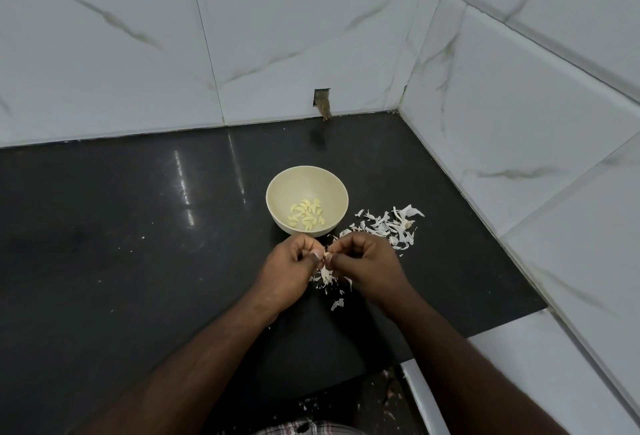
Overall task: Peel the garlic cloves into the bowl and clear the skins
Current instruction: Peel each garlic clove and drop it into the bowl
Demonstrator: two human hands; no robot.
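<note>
A cream bowl (277,192) stands on the black counter and holds several peeled garlic cloves (307,214). Just in front of it, my left hand (289,270) and my right hand (363,266) meet over the counter. Both pinch one small garlic clove (326,255) between thumbs and fingertips; most of it is hidden by my fingers. White garlic skins (389,228) lie scattered right of the bowl, and more skins (327,277) lie under and between my hands.
The black counter (138,244) runs to a white tiled back wall and a tiled wall on the right, forming a corner. A small cut-out hole (322,102) shows in the back wall. A few skins (310,401) lie on the floor below the counter's front edge.
</note>
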